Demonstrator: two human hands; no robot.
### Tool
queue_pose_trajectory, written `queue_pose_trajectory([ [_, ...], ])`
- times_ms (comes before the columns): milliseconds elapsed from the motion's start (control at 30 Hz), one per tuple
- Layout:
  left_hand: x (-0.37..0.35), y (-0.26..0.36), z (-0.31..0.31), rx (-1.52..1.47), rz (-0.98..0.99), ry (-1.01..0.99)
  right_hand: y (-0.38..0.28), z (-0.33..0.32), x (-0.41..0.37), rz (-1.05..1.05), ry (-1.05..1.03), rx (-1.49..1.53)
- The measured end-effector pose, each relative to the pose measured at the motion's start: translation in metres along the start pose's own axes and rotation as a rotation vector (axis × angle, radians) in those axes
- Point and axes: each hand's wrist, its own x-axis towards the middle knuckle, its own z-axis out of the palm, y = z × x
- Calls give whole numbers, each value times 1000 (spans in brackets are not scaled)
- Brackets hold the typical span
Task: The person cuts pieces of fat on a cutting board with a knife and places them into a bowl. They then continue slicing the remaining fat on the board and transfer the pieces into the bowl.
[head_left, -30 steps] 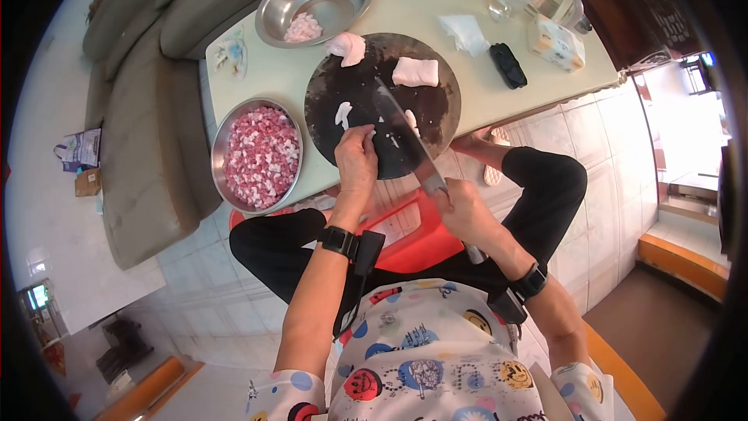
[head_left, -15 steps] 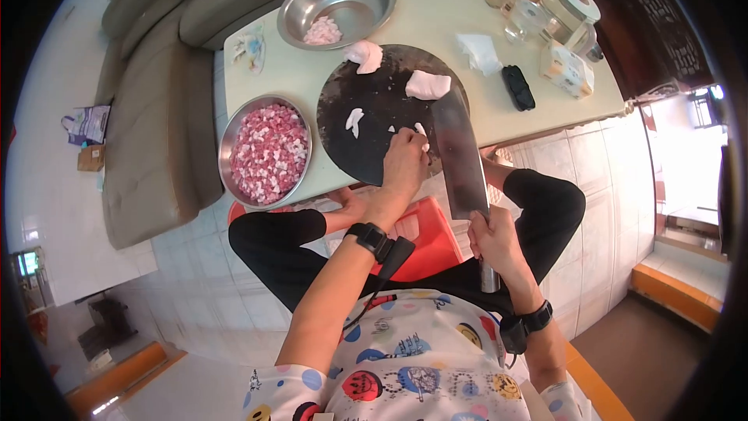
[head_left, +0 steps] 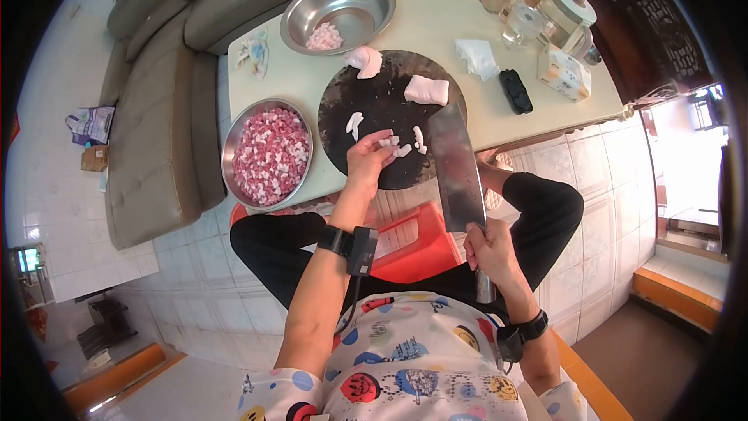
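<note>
My right hand (head_left: 493, 253) grips the handle of a cleaver (head_left: 458, 175), whose blade points away from me over the right edge of the round dark chopping board (head_left: 374, 97). On the board, my left hand (head_left: 369, 157) has its fingers apart beside small cut pieces of white fat (head_left: 401, 150), some close to the fingertips. Another white strip (head_left: 420, 140) lies to the right of them, and a thin white scrap (head_left: 354, 125) lies to the left. Larger pale slabs of fat rest farther back: one slab (head_left: 427, 90) at right, one curled piece (head_left: 364, 61) at the rim.
A steel bowl of diced pink and white meat (head_left: 271, 157) stands left of the board. Behind is a larger steel basin (head_left: 366, 12) with some pale dice. Tissue box (head_left: 564, 72), black case (head_left: 516, 92), crumpled tissue (head_left: 478, 58) and glass pitcher (head_left: 562, 15) stand at right.
My left hand has moved left from beside the cleaver, and its fingers have spread. Small white pieces now show on the board where the hand was. The cleaver has shifted slightly toward me.
</note>
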Motion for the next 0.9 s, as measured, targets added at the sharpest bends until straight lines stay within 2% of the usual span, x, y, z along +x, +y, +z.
queue_pose_trajectory([
  [67, 6, -14, -5, 454, 339, 38, -2, 2, -1, 6, 2, 21],
  [100, 2, -11, -3, 453, 338, 37, -1, 2, -2, 8, 3, 20],
  [167, -4, -3, -2, 930, 418, 127, 2, 3, -1, 9, 6, 6],
  [200, -5, -3, -3, 931, 417, 125, 3, 3, -1, 10, 7, 7],
  [267, -6, -4, -5, 1044, 544, 99, 4, 3, -1, -3, -4, -4],
  [367, -2, -8, -7, 986, 643, 64, 2, 4, -1, 3, -1, -25],
  [500, -10, -1, 7, 998, 611, -81, 2, 5, -1, 8, -13, -27],
  [567, -8, -3, 12, 1262, 805, -62, 4, 6, 1, -1, -32, -41],
  [700, -3, -11, 16, 1282, 723, -13, 0, 6, 1, -2, -25, -29],
  [767, -1, -13, 9, 1289, 865, -14, 1, 5, 2, -11, -42, -78],
  [900, -5, -10, 2, 1343, 851, -45, -3, 4, 0, -35, -12, -160],
])
